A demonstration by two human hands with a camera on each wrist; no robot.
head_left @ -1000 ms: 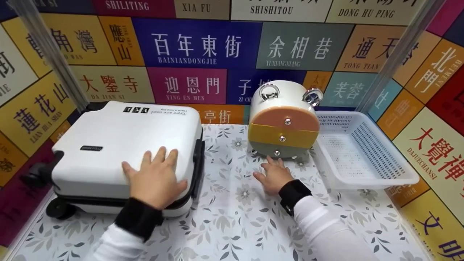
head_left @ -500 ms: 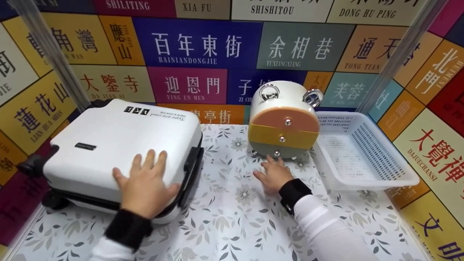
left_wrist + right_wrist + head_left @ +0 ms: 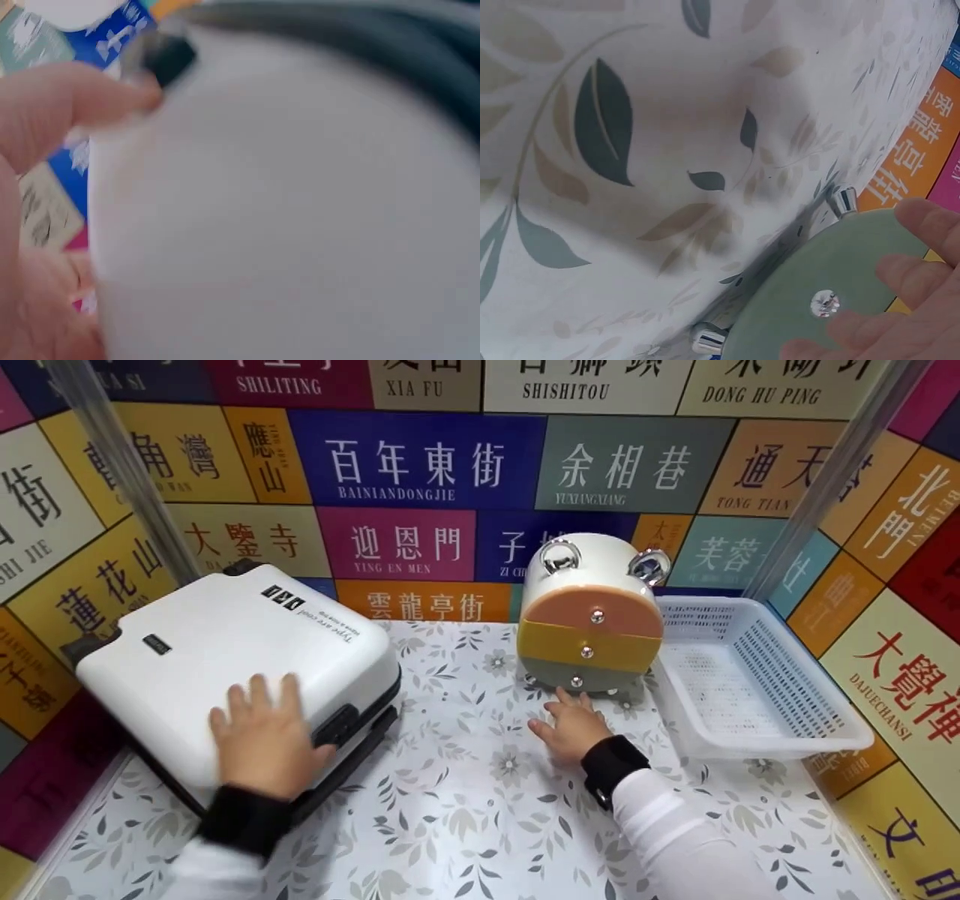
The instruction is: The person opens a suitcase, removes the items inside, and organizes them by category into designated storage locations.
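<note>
We see the left hand (image 3: 262,739) lying flat on the white suitcase (image 3: 225,667) at the left of the head view, fingers (image 3: 259,697) straight and spread on the lid, holding nothing. Compared with the earlier frames the suitcase has swung round — its near corner now points toward the lower middle of the picture, its far end sits higher against the lettered wall (image 3: 420,465), and the hand has travelled left with it. One black wheel (image 3: 90,649) shows at its upper left edge. In the left wrist view the white shell (image 3: 285,225) fills the frame, blurred, with one finger (image 3: 75,101) along its upper left.

The right hand (image 3: 574,727) rests on the flowered worktop (image 3: 480,810) near the middle of the frame, just where it was before. Its fingers (image 3: 559,701) are loosely straight, tips reaching the grey bottom drawer (image 3: 581,679) of the small round drawer chest (image 3: 589,611) — the right wrist view shows them against that drawer's face (image 3: 832,292), beside its shiny knob (image 3: 825,303). The chest has not shifted. A white plastic basket (image 3: 795,712) stands just beside it at the right.
</note>
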